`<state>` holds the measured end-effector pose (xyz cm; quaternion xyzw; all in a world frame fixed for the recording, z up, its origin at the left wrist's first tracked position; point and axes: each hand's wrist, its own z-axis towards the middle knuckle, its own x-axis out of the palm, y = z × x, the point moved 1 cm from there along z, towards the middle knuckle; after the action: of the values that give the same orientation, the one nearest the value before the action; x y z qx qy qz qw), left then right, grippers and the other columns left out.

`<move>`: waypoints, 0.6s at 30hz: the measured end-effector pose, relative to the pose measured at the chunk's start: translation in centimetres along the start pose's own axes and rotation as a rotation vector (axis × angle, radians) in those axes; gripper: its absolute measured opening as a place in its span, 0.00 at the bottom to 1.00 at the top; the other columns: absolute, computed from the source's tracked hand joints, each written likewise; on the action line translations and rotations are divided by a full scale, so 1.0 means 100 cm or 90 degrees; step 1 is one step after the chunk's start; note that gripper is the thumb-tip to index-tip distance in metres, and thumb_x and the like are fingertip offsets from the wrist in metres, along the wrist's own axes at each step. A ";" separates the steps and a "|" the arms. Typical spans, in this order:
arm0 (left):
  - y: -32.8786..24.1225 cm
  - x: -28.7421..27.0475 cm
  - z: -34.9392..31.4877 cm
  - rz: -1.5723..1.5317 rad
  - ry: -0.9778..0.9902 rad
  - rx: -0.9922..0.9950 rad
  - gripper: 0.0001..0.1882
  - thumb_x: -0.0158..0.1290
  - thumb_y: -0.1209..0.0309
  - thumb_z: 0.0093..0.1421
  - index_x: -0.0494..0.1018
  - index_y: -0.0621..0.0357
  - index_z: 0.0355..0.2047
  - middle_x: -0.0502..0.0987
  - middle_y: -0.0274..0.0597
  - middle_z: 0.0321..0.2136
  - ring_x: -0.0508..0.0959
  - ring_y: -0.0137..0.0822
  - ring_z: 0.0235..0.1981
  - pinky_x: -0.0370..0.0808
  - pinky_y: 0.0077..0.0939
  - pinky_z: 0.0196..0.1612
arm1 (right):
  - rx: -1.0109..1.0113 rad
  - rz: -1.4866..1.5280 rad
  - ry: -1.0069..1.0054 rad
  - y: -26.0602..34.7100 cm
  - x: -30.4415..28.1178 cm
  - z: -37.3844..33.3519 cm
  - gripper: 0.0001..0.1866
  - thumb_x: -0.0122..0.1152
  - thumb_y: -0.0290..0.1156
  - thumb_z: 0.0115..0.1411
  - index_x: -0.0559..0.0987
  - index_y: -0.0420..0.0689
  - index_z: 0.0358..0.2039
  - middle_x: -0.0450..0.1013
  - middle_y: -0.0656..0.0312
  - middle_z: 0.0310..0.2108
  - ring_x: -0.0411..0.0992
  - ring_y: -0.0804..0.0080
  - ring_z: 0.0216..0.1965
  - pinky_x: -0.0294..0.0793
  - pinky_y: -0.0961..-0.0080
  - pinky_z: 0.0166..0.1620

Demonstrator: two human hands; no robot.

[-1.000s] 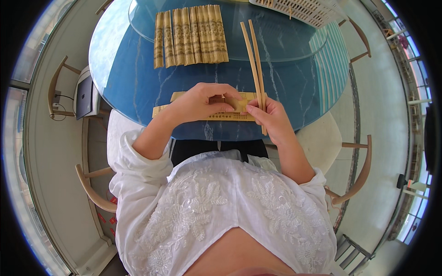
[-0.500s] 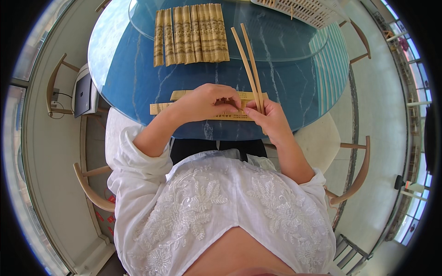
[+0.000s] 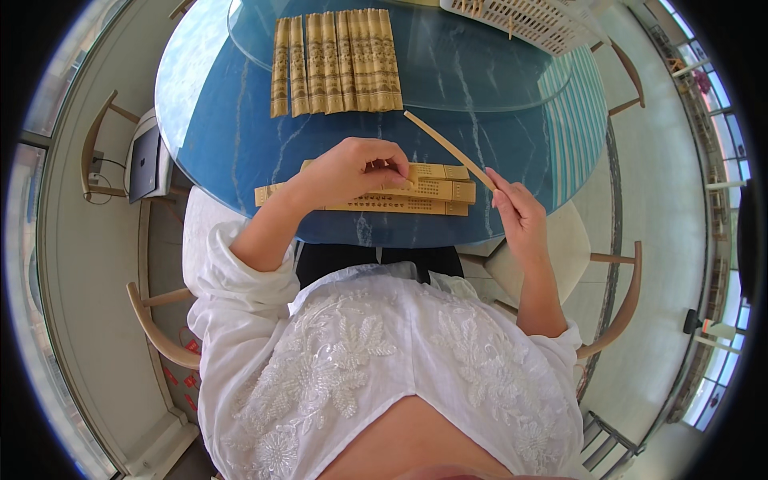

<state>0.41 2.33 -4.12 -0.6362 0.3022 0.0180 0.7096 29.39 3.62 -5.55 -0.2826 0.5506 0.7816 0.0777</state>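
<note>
A pair of light wooden chopsticks (image 3: 448, 146) slants up and left from my right hand (image 3: 522, 214), whose fingers are closed on the lower end. The two sticks lie nearly in line and look like one. My left hand (image 3: 356, 170) bends over several flat tan paper chopstick sleeves (image 3: 444, 190) near the table's front edge. Its thumb and fingertips pinch together at the upper sleeves, and the palm side is hidden. Farther back, a row of tan printed chopstick sleeves (image 3: 336, 64) lies side by side, their upper ends away from me.
The round blue marble-patterned table (image 3: 280, 144) carries a raised glass turntable (image 3: 448, 88). On it at the back right stands a white slotted plastic basket (image 3: 528, 26) with chopsticks. Wooden chairs surround the table; a laptop (image 3: 145, 164) rests on the left one.
My right hand has moved right, away from the sleeves. The chopsticks, upright and spread before, now slant left and lie together. My left hand has shifted slightly left.
</note>
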 end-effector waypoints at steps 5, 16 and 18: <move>0.001 -0.002 -0.001 -0.023 -0.001 -0.007 0.06 0.58 0.73 0.59 0.77 0.60 0.36 0.79 0.37 0.29 0.76 0.29 0.30 0.72 0.23 0.37 | -0.080 -0.190 0.045 0.005 -0.039 -0.010 0.15 0.63 0.26 0.59 0.82 0.49 0.47 0.71 0.65 0.25 0.65 0.75 0.25 0.63 0.77 0.28; 0.001 -0.001 -0.001 -0.004 0.071 0.014 0.04 0.58 0.77 0.57 0.77 0.61 0.34 0.79 0.36 0.29 0.76 0.27 0.30 0.72 0.21 0.37 | -0.278 -0.409 0.036 0.022 -0.058 -0.002 0.17 0.69 0.29 0.50 0.84 0.55 0.43 0.70 0.69 0.25 0.66 0.73 0.25 0.65 0.74 0.27; 0.002 0.000 -0.001 -0.003 0.075 0.028 0.04 0.58 0.77 0.57 0.77 0.61 0.34 0.79 0.36 0.29 0.76 0.27 0.29 0.72 0.21 0.36 | -0.296 -0.424 0.043 0.024 -0.059 -0.001 0.17 0.69 0.29 0.49 0.84 0.55 0.43 0.69 0.69 0.25 0.66 0.73 0.25 0.65 0.74 0.27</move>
<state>0.25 2.25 -4.27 -0.6214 0.3423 -0.0280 0.7042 33.27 3.73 -0.45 -0.4809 0.2400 0.8075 0.2429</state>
